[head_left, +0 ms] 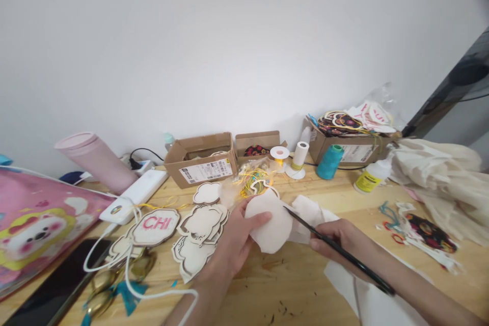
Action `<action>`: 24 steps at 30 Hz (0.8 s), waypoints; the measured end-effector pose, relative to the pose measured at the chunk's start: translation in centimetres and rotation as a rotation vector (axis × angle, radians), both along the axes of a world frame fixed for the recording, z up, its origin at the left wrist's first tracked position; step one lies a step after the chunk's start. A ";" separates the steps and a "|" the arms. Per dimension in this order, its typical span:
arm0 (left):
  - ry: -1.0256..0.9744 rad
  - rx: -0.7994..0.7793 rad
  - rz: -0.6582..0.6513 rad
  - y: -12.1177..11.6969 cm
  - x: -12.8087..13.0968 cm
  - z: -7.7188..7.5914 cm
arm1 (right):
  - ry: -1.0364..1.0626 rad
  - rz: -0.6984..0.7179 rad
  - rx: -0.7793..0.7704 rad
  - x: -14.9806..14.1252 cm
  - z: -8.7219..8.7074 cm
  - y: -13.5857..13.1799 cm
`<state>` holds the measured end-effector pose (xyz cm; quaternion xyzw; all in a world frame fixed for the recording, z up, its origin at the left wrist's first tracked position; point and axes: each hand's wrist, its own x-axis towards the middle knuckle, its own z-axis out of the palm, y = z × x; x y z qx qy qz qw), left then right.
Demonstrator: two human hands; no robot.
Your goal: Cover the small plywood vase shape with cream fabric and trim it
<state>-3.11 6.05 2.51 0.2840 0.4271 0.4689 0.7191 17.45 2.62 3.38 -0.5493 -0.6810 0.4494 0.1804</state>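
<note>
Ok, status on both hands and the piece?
Left hand pinching white piece. Right hand holding slim black tool, tip near piece's edge. White cable near left forearm.

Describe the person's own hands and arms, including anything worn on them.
The left hand and right hand are both bare, without gloves; I see no rings. The left forearm and right forearm are uncovered as far as they show: no sleeve, watch, bracelet or marking is visible.
</note>
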 end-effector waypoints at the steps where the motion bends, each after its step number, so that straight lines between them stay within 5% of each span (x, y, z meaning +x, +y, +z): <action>1: -0.028 -0.010 0.009 0.1 0.1 -0.2 | 0.011 -0.006 0.002 -0.2 0.0 -0.2; 14: 0.057 0.013 0.081 -0.4 0.3 0.6 | 0.120 0.109 0.026 -0.9 0.6 -0.7; 24: 0.132 0.020 0.047 -0.4 0.4 0.5 | 0.060 0.059 0.052 -1.7 0.3 -0.5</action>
